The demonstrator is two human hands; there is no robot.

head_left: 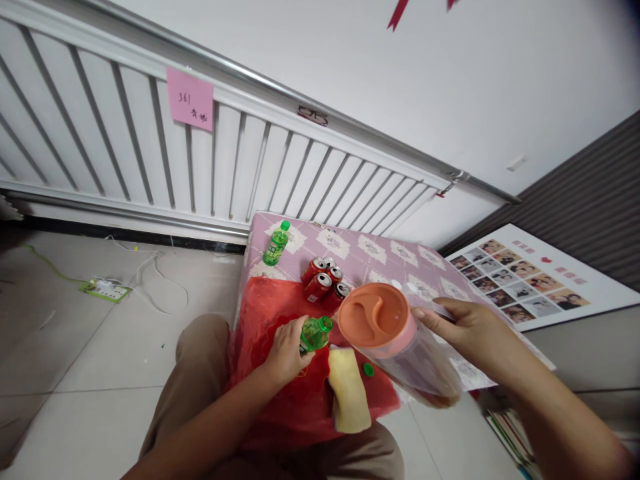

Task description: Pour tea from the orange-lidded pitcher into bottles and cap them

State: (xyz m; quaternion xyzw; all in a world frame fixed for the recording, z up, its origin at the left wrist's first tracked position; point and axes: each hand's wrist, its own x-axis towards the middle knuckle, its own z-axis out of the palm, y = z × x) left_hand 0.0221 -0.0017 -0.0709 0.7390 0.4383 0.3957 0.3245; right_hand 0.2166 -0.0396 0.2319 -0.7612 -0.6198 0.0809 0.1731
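Observation:
My left hand [289, 350] is wrapped round a green plastic bottle [316, 333] whose cap is off, over the red plastic sheet [265, 300]. In my right hand [463, 323] is the handle of a clear pitcher [415, 367] with an orange lid [373, 313]. The pitcher is tilted, its lid end close to the bottle's mouth, and some brownish liquid shows at its bottom. Whether liquid is passing between them I cannot tell. A loose green cap [369, 369] lies beside a folded yellow cloth [349, 393].
Several opened red cans [320, 285] stand together past the bottle. A capped green bottle [277, 244] is at the far left of the patterned tabletop [345, 243]. Behind runs a white radiator [295, 167]. A power strip [106, 289] with cables lies on the floor; a photo board [540, 277] leans at right.

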